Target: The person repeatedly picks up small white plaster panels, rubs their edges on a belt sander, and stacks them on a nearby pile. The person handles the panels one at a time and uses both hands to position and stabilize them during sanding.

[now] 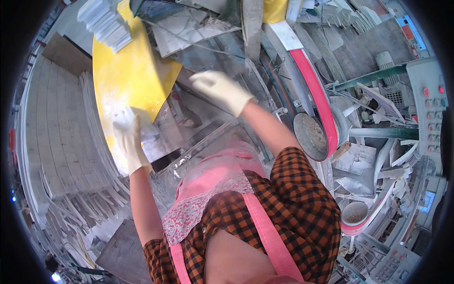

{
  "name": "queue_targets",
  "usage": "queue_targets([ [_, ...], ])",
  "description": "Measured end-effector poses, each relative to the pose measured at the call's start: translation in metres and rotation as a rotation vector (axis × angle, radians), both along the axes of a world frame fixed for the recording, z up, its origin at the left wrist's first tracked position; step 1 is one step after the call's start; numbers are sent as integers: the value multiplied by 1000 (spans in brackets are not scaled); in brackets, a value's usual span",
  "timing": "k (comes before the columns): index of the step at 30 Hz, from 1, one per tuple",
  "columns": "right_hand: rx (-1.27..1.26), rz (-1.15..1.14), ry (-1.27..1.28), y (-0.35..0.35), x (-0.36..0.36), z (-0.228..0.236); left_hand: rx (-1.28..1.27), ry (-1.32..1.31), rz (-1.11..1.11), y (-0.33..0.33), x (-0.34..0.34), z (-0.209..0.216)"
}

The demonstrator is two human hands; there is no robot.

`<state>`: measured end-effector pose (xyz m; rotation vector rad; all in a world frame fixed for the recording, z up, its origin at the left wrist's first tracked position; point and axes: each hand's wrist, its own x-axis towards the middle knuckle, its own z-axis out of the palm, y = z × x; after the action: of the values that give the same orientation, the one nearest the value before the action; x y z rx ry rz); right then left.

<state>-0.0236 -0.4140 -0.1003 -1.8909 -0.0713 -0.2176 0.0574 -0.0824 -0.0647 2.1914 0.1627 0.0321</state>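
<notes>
My left hand (126, 144), in a cream rubber glove, is closed around a small bundle of white pieces (125, 115) low on the yellow sheet (125, 71). Motion blurs these pieces, and the glove partly covers them. My right hand (226, 91), gloved the same way, hovers to the right of the sheet beside the machine frame. Its fingers reach leftward, loosely bent, with nothing visible in them. At the sheet's far end lies a neat stack of white strips (105, 24).
Long grey-white strips (61, 128) are piled at the left. A red belt (314, 90) runs around a pulley (310, 135) close to my right elbow. Further right stand a control panel with buttons (429, 106), green bars and a litter of broken white pieces (357, 163).
</notes>
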Motion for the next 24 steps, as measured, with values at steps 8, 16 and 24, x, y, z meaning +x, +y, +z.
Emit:
queue_targets([
  [8, -732, -882, 243, -336, -84, -22, 11, -22, 86, 2, 1, 0],
  [16, -1003, -519, 111, -386, -68, -44, -102, 76, 84, 7, -5, 10],
  [24, -889, -186, 8, -426, -82, -37, -88, 134, 111, -8, -15, 25],
])
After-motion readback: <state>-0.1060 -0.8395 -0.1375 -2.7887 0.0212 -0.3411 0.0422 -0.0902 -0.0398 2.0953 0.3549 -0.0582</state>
